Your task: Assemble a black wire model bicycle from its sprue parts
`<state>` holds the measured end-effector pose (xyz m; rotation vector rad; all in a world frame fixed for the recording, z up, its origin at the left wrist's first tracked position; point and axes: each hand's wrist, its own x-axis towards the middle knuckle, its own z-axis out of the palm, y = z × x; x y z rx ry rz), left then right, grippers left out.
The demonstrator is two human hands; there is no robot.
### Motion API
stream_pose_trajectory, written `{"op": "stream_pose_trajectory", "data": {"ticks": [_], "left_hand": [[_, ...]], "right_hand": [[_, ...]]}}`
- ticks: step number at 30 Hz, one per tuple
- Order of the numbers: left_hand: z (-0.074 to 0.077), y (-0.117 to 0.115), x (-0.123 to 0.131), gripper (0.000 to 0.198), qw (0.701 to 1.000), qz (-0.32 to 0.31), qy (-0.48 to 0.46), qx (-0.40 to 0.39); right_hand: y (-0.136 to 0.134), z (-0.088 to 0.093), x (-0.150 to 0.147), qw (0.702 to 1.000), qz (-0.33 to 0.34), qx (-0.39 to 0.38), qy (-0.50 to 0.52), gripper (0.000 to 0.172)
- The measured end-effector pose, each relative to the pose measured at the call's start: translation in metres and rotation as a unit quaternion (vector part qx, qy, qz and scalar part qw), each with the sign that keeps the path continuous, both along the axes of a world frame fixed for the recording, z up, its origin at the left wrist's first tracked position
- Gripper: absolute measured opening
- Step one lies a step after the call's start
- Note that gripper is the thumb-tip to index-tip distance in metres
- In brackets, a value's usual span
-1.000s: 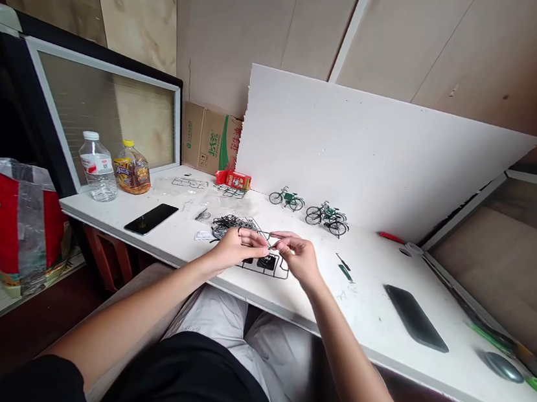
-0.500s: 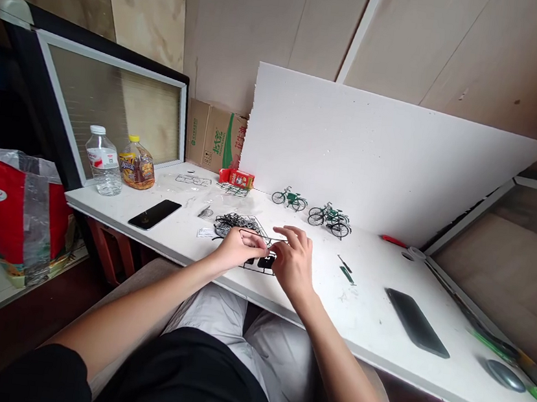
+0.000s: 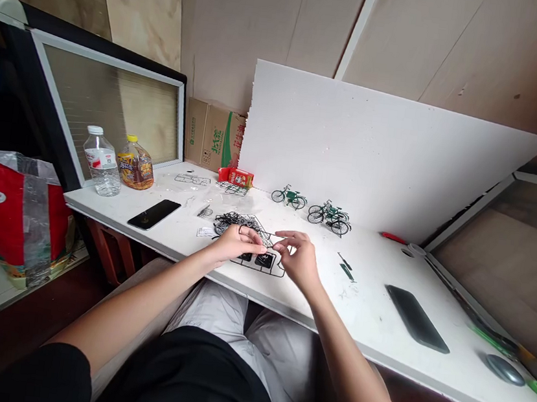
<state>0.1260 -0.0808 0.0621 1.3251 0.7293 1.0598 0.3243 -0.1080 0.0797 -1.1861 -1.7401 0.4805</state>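
Observation:
My left hand (image 3: 235,246) is closed on a black plastic parts frame (image 3: 264,260), thumb against the fingers, over the front edge of the white table. Flat dark plates sit inside the thin bars of that frame. On its right side, my right hand (image 3: 301,257) pinches thumb and index finger together at the frame's upper bars, with the other fingers stretched to the left. Whether a small loose part is between those fingertips is too small to tell. Just behind my left hand lies a heap of black parts (image 3: 231,222) with thin wheels and bars.
Assembled miniature bicycles, one green (image 3: 289,196) and a dark cluster (image 3: 329,217), stand at the back. Right of my hands lie a small green-handled tool (image 3: 346,272), a dark flat slab (image 3: 416,318) and a mouse (image 3: 505,369). Leftward are a phone (image 3: 154,214) and two bottles (image 3: 136,164).
My right hand has turned and moved slightly right, its raised fingers now lower and flatter. More of the parts frame shows between the hands. My left hand has shifted only slightly.

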Motion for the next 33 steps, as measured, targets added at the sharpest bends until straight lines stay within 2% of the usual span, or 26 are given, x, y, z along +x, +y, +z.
{"op": "stream_pose_trajectory", "data": {"ticks": [1,3,6,9,11,14,16,17,19,21,22,24,25,27,30,31,33], "left_hand": [[-0.002,-0.001,0.003,0.034,1.0,0.021,0.006,0.003],[-0.004,-0.003,0.007,0.038,0.999,0.049,-0.002,0.002],[-0.003,-0.005,0.008,0.038,0.998,0.055,-0.006,0.005],[0.002,-0.003,0.002,0.036,1.0,0.01,-0.012,-0.001],[0.005,-0.002,-0.002,0.036,0.999,-0.037,-0.029,-0.019],[0.008,-0.001,-0.006,0.035,0.993,-0.101,-0.05,-0.045],[0.009,0.0,-0.008,0.034,0.99,-0.117,-0.055,-0.049],[0.008,0.001,-0.008,0.034,0.991,-0.116,-0.053,-0.049],[0.006,0.003,-0.008,0.034,0.994,-0.095,-0.037,-0.041],[0.001,0.004,-0.006,0.033,0.998,-0.059,-0.012,-0.023],[-0.001,0.004,-0.004,0.032,0.999,-0.04,-0.005,-0.014],[-0.005,0.004,-0.001,0.033,1.0,-0.007,-0.008,-0.007],[-0.005,0.004,0.0,0.033,1.0,0.004,-0.013,-0.008],[-0.004,0.003,0.0,0.034,1.0,0.008,-0.019,-0.01],[0.002,0.002,-0.003,0.036,0.998,-0.04,-0.027,-0.034],[0.004,0.001,-0.004,0.036,0.996,-0.064,-0.038,-0.049],[0.007,0.0,-0.006,0.037,0.989,-0.105,-0.068,-0.079]], "right_hand": [[-0.002,-0.003,-0.005,0.994,-0.043,0.072,-0.065,0.022],[-0.004,-0.009,-0.012,0.973,-0.074,0.161,-0.145,0.029],[-0.004,-0.01,-0.015,0.974,-0.067,0.175,-0.129,0.03],[0.0,0.0,-0.005,0.997,-0.042,0.066,-0.011,0.022],[0.002,0.008,0.004,0.995,0.033,-0.057,0.078,0.017],[0.003,0.013,0.012,0.938,0.195,-0.226,0.174,0.022],[0.004,0.012,0.013,0.907,0.244,-0.277,0.203,0.027],[0.004,0.011,0.011,0.909,0.237,-0.276,0.207,0.027],[0.004,0.007,0.007,0.946,0.164,-0.217,0.175,0.023],[0.001,0.004,0.0,0.992,0.048,-0.088,0.082,0.016],[-0.001,0.003,-0.004,1.0,-0.006,-0.014,0.021,0.015],[-0.007,0.001,-0.011,0.989,-0.062,0.104,-0.088,0.025],[-0.01,0.001,-0.014,0.981,-0.067,0.135,-0.119,0.03],[-0.011,0.002,-0.015,0.981,-0.06,0.141,-0.122,0.032],[-0.006,0.008,-0.006,0.999,-0.024,0.04,-0.005,0.021],[-0.004,0.011,-0.002,0.999,0.013,-0.023,0.045,0.017],[-0.001,0.015,0.007,0.971,0.134,-0.154,0.126,0.014]]}}
